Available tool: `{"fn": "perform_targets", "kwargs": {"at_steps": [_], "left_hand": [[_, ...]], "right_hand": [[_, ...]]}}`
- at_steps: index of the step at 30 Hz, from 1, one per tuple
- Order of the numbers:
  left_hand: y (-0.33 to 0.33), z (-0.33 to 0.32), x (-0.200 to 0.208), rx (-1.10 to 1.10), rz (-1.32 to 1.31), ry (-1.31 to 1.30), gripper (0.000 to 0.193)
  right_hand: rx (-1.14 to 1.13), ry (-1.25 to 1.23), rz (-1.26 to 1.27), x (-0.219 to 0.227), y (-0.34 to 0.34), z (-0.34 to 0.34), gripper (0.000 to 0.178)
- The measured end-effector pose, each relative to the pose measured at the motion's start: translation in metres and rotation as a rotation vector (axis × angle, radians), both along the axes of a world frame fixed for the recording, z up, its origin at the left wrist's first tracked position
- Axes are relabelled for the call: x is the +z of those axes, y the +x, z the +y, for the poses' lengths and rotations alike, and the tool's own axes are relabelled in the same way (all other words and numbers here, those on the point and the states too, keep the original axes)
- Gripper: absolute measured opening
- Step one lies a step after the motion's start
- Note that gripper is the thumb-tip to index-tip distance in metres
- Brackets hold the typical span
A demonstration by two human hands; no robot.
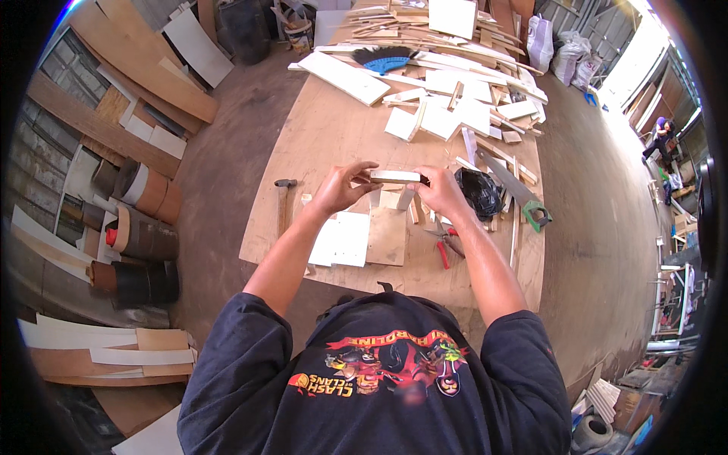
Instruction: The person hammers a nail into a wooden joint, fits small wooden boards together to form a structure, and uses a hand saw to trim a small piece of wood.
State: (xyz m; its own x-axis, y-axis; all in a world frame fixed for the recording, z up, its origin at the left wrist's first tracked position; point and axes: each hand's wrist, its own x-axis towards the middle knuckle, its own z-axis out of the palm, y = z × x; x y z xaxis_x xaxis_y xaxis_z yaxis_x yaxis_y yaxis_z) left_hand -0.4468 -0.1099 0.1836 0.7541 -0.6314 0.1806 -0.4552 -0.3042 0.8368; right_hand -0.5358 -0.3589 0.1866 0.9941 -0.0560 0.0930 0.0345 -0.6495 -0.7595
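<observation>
Both my hands grip a short white-faced wooden block (395, 176) above the table, one at each end. My left hand (346, 188) has fingers and thumb closed round its left end. My right hand (441, 191) pinches the right end. Narrow wooden uprights show just under the block; whether they are joined to it I cannot tell. Below lie a bare wooden board (387, 240) and, left of it, a white panel (340, 240). Red-handled pliers (444, 247) rest by my right forearm. A hammer (283, 203) lies left of my left hand.
A green-handled saw (517, 186) and a black plastic bag (478, 194) lie to the right. Wood offcuts (455, 114) and a blue brush (387, 62) cover the table's far part. Rolls of material (144, 227) line the left wall. Another person (661, 139) is far right.
</observation>
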Motion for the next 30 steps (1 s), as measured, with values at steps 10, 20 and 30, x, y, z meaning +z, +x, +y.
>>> {"fn": "perform_targets", "kwargs": {"at_steps": [10, 20, 30], "left_hand": [[0.008, -0.003, -0.013, -0.016, -0.088, -0.042, 0.034], [0.008, -0.002, -0.005, -0.057, -0.137, 0.009, 0.035], [0.014, -0.006, -0.016, -0.072, -0.126, -0.028, 0.035]], "right_hand": [[0.083, 0.241, -0.200, -0.029, 0.008, -0.011, 0.024], [0.035, 0.221, -0.092, -0.017, -0.002, -0.005, 0.026], [0.009, 0.312, -0.119, -0.029, -0.004, -0.013, 0.027]]}}
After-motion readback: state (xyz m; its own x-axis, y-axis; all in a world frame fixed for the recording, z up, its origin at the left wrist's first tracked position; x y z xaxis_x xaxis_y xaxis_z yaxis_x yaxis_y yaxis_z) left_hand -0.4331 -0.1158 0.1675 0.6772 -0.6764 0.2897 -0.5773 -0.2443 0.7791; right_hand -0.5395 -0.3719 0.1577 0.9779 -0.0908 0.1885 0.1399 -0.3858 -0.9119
